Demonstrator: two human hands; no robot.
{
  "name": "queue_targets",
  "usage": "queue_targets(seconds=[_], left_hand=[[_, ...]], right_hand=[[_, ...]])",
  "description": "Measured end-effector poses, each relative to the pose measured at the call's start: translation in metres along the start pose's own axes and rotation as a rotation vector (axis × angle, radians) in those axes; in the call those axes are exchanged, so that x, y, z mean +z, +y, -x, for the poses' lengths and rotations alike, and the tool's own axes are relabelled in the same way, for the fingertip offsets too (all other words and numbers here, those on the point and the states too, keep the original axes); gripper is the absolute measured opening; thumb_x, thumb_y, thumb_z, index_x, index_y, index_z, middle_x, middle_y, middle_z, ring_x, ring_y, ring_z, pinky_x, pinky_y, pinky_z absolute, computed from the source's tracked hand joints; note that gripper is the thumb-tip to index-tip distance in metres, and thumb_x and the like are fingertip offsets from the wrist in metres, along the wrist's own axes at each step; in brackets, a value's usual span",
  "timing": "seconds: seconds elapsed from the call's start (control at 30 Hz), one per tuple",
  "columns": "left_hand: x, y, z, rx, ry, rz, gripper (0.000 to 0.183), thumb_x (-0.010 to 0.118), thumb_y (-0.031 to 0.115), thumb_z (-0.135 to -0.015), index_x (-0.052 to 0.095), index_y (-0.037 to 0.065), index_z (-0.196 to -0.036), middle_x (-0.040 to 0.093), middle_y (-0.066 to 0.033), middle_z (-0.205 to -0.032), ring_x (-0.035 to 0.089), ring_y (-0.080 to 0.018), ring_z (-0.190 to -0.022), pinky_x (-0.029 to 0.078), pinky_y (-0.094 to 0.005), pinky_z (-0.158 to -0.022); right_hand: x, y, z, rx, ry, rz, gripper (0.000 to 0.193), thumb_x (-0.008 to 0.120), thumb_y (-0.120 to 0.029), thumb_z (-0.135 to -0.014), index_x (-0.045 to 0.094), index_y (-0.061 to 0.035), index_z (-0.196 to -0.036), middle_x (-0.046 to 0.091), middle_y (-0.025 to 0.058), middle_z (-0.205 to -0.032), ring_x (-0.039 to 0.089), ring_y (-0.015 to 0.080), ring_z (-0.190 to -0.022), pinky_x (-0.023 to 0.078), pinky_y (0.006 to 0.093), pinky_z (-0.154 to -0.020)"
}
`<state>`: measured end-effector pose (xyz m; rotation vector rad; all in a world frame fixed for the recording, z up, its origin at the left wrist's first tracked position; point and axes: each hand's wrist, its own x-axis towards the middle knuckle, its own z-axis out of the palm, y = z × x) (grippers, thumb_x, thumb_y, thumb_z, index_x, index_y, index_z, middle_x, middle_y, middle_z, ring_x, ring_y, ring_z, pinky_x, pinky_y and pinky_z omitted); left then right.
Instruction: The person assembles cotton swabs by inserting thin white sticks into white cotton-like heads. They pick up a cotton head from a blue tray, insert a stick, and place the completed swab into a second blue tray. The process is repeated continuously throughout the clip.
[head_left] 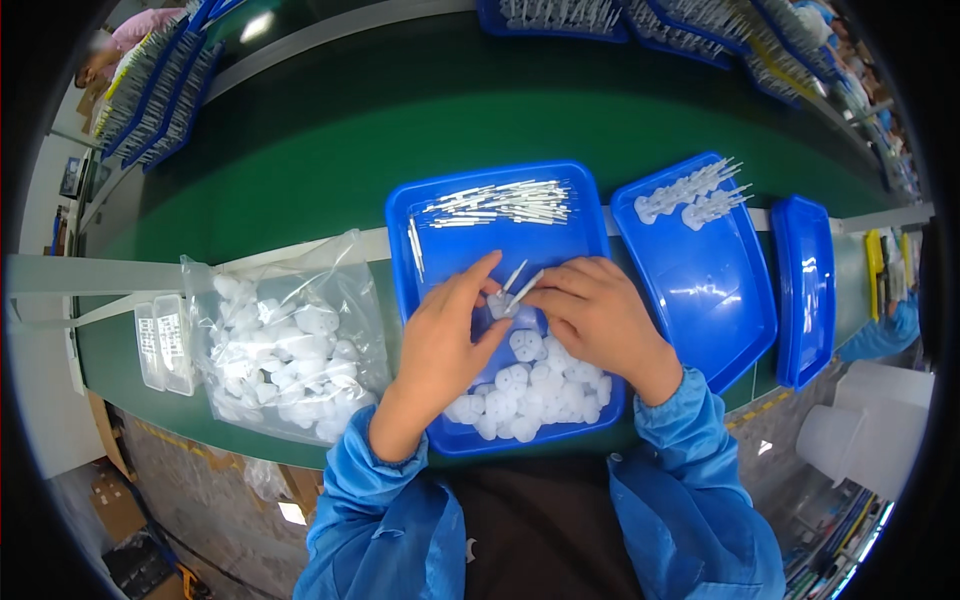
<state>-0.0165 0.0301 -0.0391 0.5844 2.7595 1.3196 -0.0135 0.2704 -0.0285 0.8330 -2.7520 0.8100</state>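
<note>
Over the middle of a blue tray (398, 240), my left hand (438, 338) pinches a small translucent white plastic piece (499, 306) between thumb and fingers. One thin white stick (515, 274) stands up from that piece. My right hand (605, 312) grips another white stick (527, 287), its lower end at the piece; whether it sits inside cannot be made out. Loose white sticks (510, 204) lie across the far part of the tray. A heap of similar white plastic pieces (540, 392) fills the near part, below my hands.
Right of it, a second blue tray (705, 290) carries pieces with sticks fitted (690, 195). Stacked blue trays (805, 290) stand farther right. A clear bag (290, 345) of white pieces and a small clear box (165, 345) lie left. More loaded trays (560, 15) line the back.
</note>
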Motion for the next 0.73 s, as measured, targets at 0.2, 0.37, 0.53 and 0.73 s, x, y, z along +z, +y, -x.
queue_targets(seconds=[0.2, 0.37, 0.53, 0.73], left_hand=[[-0.014, 0.001, 0.009, 0.038, -0.001, -0.151, 0.086, 0.091, 0.002, -0.077, 0.06, 0.012, -0.156, 0.078, -0.0052, -0.123, 0.069, -0.0285, -0.107, 0.054, -0.0441, -0.1], [-0.019, -0.004, 0.015, 0.101, 0.024, -0.226, 0.079, 0.089, 0.009, -0.08, 0.062, 0.012, -0.154, 0.078, -0.004, -0.122, 0.068, -0.0294, -0.111, 0.05, -0.0447, -0.102], [-0.011, -0.008, 0.012, 0.111, -0.002, -0.274, 0.072, 0.089, 0.01, -0.081, 0.067, 0.012, -0.149, 0.077, -0.0036, -0.118, 0.068, -0.0292, -0.111, 0.047, -0.0429, -0.097], [-0.01, -0.024, 0.02, 0.08, 0.066, -0.133, 0.081, 0.094, 0.016, -0.078, 0.064, 0.013, -0.154, 0.076, -0.0133, -0.129, 0.069, -0.032, -0.12, 0.044, -0.0419, -0.117]], right_hand=[[0.004, 0.001, -0.002, 0.077, 0.016, -0.102, 0.022, 0.082, -0.013, -0.085, 0.081, -0.0146, -0.106, 0.078, 0.002, -0.109, 0.073, 0.0257, -0.101, 0.054, 0.042, -0.094], [0.009, -0.008, -0.018, -0.009, 0.014, -0.115, 0.022, 0.085, -0.014, -0.082, 0.08, -0.0136, -0.103, 0.077, 0.0021, -0.102, 0.073, 0.0261, -0.096, 0.053, 0.0424, -0.086], [0.027, -0.009, -0.022, -0.098, -0.04, 0.056, 0.018, 0.083, -0.021, -0.082, 0.078, -0.0179, -0.099, 0.073, 0.0003, -0.099, 0.071, 0.0226, -0.097, 0.052, 0.0423, -0.087], [-0.001, -0.01, 0.001, 0.031, 0.062, 0.122, 0.021, 0.087, -0.024, -0.081, 0.079, -0.018, -0.1, 0.076, -0.0019, -0.107, 0.072, 0.0193, -0.107, 0.052, 0.0403, -0.097]])
